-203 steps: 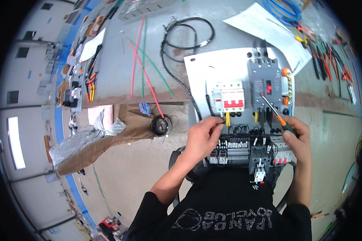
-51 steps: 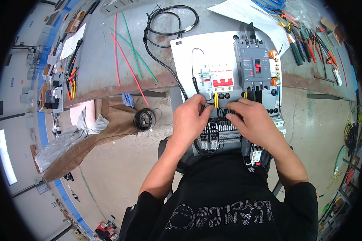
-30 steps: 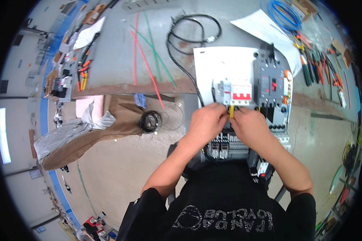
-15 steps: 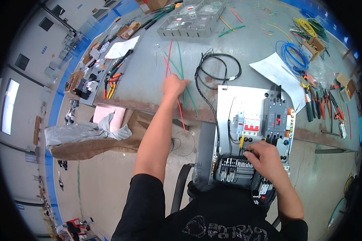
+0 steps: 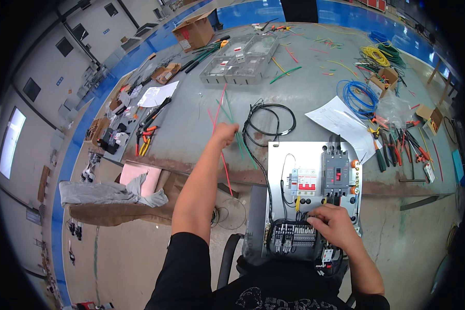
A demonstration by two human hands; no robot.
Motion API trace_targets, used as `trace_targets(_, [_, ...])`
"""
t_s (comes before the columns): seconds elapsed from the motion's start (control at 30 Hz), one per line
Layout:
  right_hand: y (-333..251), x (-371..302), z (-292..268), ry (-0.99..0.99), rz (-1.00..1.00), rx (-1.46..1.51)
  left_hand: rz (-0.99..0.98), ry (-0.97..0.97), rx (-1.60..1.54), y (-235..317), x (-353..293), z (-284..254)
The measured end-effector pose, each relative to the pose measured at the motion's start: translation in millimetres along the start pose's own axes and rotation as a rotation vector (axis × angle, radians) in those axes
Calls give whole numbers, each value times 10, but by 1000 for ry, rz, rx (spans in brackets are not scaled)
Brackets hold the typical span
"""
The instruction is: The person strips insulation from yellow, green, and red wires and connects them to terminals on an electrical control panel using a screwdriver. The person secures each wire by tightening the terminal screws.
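Observation:
My left hand (image 5: 226, 134) rests at the table's front, fingers curled over crossing red wire (image 5: 226, 170) and green wire (image 5: 248, 154) pieces; its grip underneath is hidden. One red piece reaches past the table edge. On my lap leans a white mounting panel (image 5: 277, 160) with a dark circuit breaker (image 5: 336, 174), a smaller white breaker with red switches (image 5: 307, 181) and a terminal block row (image 5: 295, 237) along its lower part. Above that row, my right hand (image 5: 336, 225) pinches at thin black wires (image 5: 300, 216), thumb and forefinger together.
A coiled black cable (image 5: 293, 118) lies beyond the panel. Farther off is a clear compartment box (image 5: 232, 77). Paper sheets (image 5: 341, 124), a blue wire coil (image 5: 360, 98) and several pliers (image 5: 392, 147) lie right; more pliers (image 5: 144, 142) lie left. A grey cloth (image 5: 108, 192) hangs over a chair.
The view has tilted up, showing more of the table's far side. Both hands keep nearly the same places over the wires and the panel.

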State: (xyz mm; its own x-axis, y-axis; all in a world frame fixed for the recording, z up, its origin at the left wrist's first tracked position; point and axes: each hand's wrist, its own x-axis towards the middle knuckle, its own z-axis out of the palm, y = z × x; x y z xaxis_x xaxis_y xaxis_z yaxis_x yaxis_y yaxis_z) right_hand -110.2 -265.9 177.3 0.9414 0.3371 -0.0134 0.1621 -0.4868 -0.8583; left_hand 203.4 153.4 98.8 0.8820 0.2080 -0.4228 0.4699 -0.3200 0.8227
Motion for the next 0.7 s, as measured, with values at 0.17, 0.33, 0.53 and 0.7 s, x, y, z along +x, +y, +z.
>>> trace_targets(0.17, [-97,73,-145,-27,78,308,41,-308,-425,536,-340,-52])
trace_targets(0.33, [-423,450,-217,-27,67,469,157,-380,-622,905,-995,0])
trace_targets(0.53, [-716,1071,-352,57,53,694,468,-660,-411,853,-2281,440])
trace_targets(0.7, [-929,1107,-382,147,-88,937,543,-805,-166,225,-3206,589])
